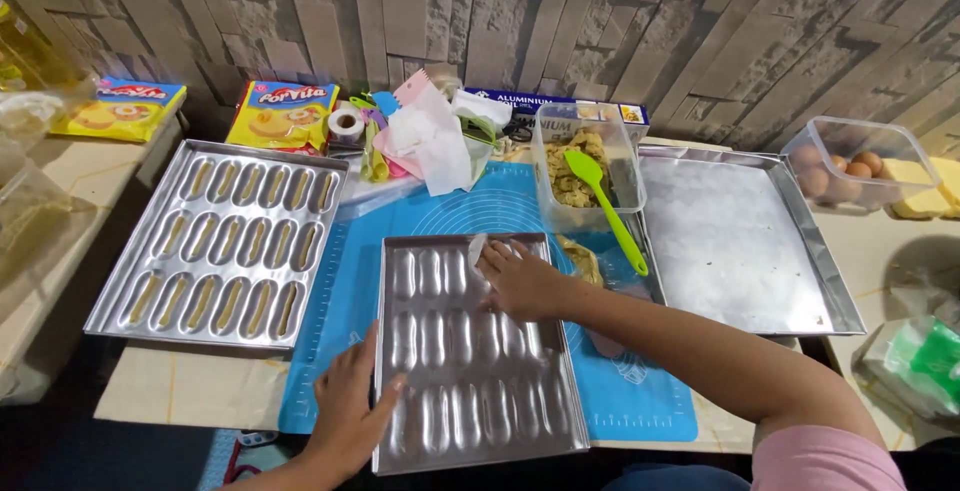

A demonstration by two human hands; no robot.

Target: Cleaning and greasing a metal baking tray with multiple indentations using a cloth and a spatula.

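Observation:
A metal baking tray with rows of long oval moulds (470, 391) lies on a blue silicone mat (640, 401) in front of me. My left hand (350, 411) grips the tray's left edge, thumb resting inside on the moulds. My right hand (520, 279) presses a small piece of white paper (477, 248) against the upper right moulds. A second tray of the same kind (225, 241), its moulds filled with dough, sits to the left.
A clear tub of dough (580, 166) with a green spatula (605, 206) stands behind the tray. A flat metal sheet pan (735, 241) lies to the right, a plastic box of eggs (850, 166) beyond it. Yellow packets (285, 116), tissues and a foil box line the wall.

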